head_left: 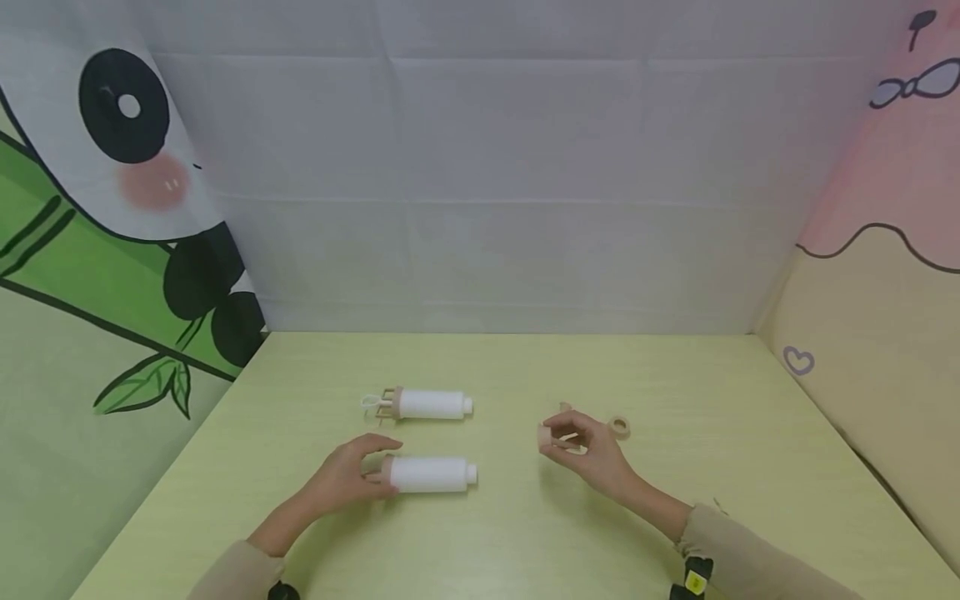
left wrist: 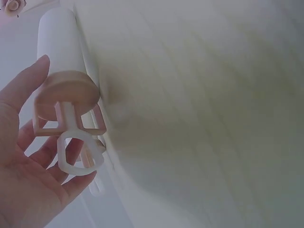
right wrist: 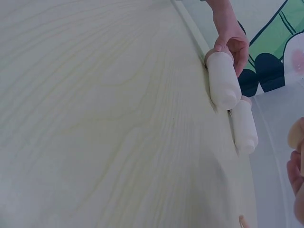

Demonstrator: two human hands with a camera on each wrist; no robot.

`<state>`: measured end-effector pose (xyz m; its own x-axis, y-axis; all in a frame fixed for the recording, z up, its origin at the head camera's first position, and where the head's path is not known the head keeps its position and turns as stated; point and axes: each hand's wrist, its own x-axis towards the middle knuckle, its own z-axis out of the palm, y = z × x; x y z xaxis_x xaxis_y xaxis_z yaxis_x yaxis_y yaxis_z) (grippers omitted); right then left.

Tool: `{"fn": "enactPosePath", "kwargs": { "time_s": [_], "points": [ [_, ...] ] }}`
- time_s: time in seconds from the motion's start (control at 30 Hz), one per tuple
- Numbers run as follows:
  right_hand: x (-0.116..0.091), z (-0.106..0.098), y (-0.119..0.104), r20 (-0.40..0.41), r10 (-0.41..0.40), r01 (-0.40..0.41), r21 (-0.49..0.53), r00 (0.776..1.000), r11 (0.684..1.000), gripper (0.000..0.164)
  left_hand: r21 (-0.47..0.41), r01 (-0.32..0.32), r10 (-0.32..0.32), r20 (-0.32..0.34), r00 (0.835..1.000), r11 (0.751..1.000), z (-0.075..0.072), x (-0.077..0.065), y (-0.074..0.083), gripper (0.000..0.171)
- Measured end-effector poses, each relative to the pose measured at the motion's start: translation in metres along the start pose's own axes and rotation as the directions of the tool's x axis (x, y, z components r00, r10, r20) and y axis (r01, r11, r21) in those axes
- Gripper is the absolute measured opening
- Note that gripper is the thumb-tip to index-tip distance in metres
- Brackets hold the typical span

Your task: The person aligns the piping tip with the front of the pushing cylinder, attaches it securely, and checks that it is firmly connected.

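Two white bottle-like cylinders lie on their sides, each with a narrow neck at the right end and a tan collar at the left. My left hand (head_left: 348, 477) grips the near white cylinder (head_left: 429, 475) at its collar. Close up, the tan collar (left wrist: 68, 92) has a pronged frame, and a white ring pull (left wrist: 80, 153) pokes out through it. The far white cylinder (head_left: 432, 405) lies just beyond. Off to the right, my right hand (head_left: 596, 454) pinches a small tan cap-like piece (head_left: 545, 439) between thumb and fingers, above the table.
A tan ring (head_left: 619, 427) lies beyond my right hand, and another small tan piece (head_left: 565, 407) shows partly behind its fingers. The pale wood-grain table (head_left: 495, 542) ends at a grey cloth backdrop (head_left: 517, 208). Printed panels with cartoon drawings stand along both sides.
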<state>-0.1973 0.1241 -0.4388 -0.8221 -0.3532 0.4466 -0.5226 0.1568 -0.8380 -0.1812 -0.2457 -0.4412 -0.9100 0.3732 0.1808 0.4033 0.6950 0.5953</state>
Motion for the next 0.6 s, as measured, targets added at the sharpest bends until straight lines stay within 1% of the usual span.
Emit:
{"fn": "enactPosePath", "kwargs": {
  "time_s": [0.1,0.23,0.37,0.47,0.6],
  "points": [
    [-0.001,0.000,0.002,-0.003,0.006,-0.006,-0.006,1.000,1.000,0.026,-0.031,0.011,-0.010,0.019,1.000,0.999,0.001,-0.001,-0.002,0.056],
    [-0.001,0.001,0.003,0.000,0.031,-0.031,0.015,1.000,0.999,0.026,-0.076,0.035,-0.031,0.050,0.998,0.997,0.001,0.000,-0.004,0.060],
    [-0.001,0.002,0.000,0.000,0.052,-0.052,0.000,0.999,0.999,0.026,-0.083,0.043,-0.037,0.082,0.996,0.996,0.002,0.001,-0.006,0.061],
    [-0.002,0.001,-0.010,0.000,0.041,-0.041,-0.011,0.999,0.999,0.025,-0.097,0.042,-0.031,0.115,0.993,0.994,0.002,0.002,-0.009,0.057],
    [-0.002,0.001,-0.023,0.001,0.034,-0.034,0.002,0.999,0.999,0.025,-0.117,0.036,-0.020,0.137,0.990,0.992,0.003,0.004,-0.011,0.053]
  ]
}}
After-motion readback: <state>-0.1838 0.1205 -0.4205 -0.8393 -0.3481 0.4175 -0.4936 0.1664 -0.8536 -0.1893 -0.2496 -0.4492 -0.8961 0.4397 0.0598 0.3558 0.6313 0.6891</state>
